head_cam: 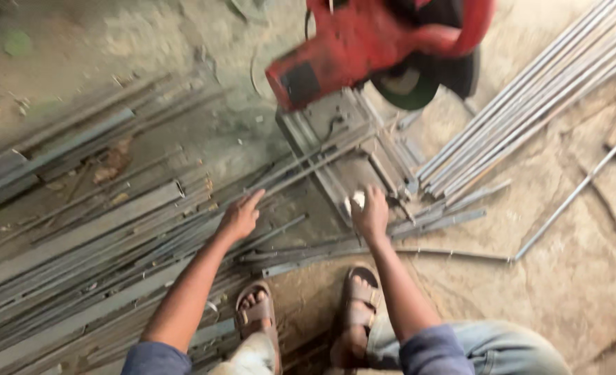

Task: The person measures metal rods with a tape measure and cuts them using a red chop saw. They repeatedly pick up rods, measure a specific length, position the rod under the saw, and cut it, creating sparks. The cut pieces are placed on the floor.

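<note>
Nearby, red saw [363, 42] (blurred) above steel rods [530, 104]; right hand [370, 215] perhaps grips something.

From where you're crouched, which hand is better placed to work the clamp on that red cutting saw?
Probably the right hand: it already rests at the near edge of the saw's metal base, holding something small and white I cannot identify. The left hand is off to the side, fingers pointing along thin rods laid over the floor pile.
</note>
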